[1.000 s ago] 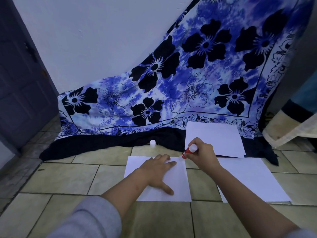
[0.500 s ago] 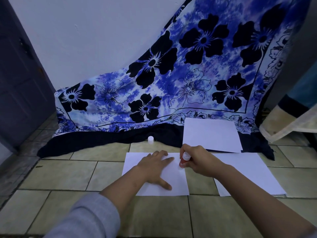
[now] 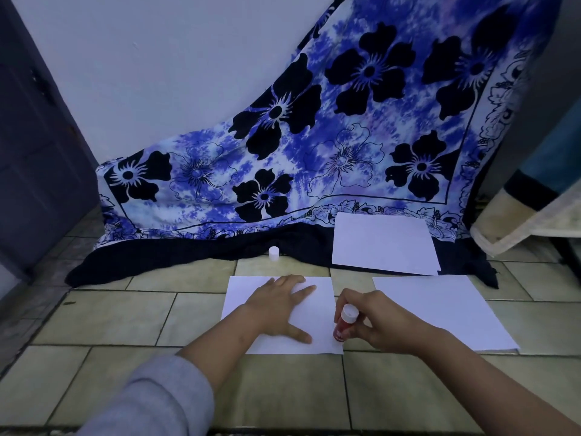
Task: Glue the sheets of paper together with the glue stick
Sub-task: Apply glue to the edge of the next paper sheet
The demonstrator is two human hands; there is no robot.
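Red glue stick (image 3: 342, 325) upright on near white sheet (image 3: 317, 313); two more sheets (image 3: 440, 313) (image 3: 383, 243) right, flat.

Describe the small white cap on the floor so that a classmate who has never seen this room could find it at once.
Start at the big blue flowered cloth hanging down the wall to the tiled floor. Follow its dark bottom edge to the spot just beyond the sheet of paper under the left hand. There stands the cap: the only small, round, upright white thing, where every other white thing is flat paper.

Blue black-flowered cloth (image 3: 345, 146), white sheets (image 3: 320, 313)
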